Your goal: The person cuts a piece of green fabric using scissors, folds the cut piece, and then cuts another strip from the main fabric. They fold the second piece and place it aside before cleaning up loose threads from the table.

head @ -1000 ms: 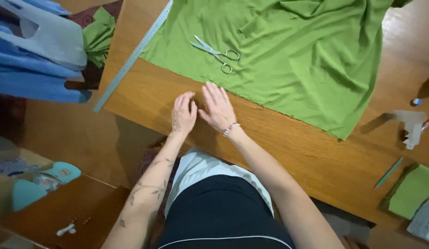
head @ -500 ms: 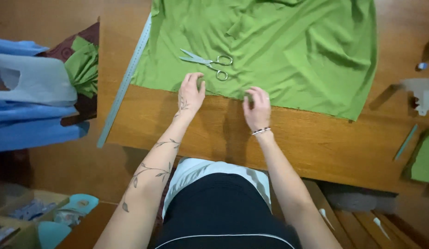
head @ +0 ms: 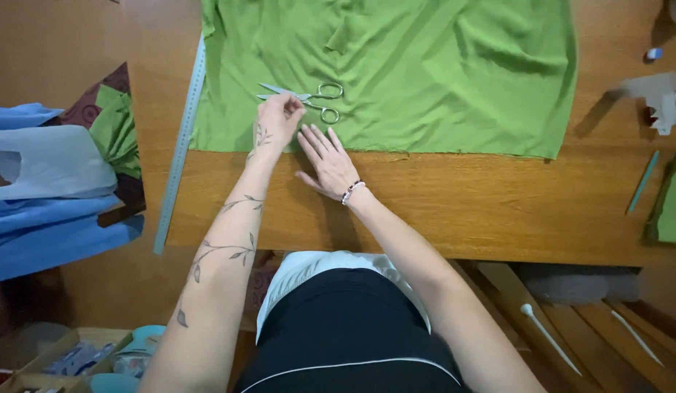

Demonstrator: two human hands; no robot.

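Green fabric point(head: 440, 73) is lying spread across the far half of a wooden table point(head: 461, 211), rumpled into soft folds, its near raw edge running straight along the tabletop just beyond the person's hands. Blue cloth point(head: 47, 211) is hanging in a heap off to the left, beside the table, with a folded green piece point(head: 116, 135) sitting next to it over a dark patterned cloth. A long metal ruler point(head: 180, 145) is lying along the left side of the fabric, slightly slanted, its upper part touching the cloth's edge.

The left hand point(head: 274, 127) is resting on the fabric near its lower edge, fingers curled together with the fingertips gathering at the blades of the scissors point(head: 309, 98); whether they are actually pinching the blades cannot be told. The right hand point(head: 327, 164) is lying flat and palm down, fingers extended and slightly fanned, fingertips reaching onto the fabric's edge while the heel is sitting on bare wood; a beaded bracelet point(head: 352, 192) is circling its wrist. The scissors are lying on the fabric just beyond both hands, points facing left, handles to the right.

At the table's right edge a thin teal pencil-like stick point(head: 643, 182) is lying aslant.
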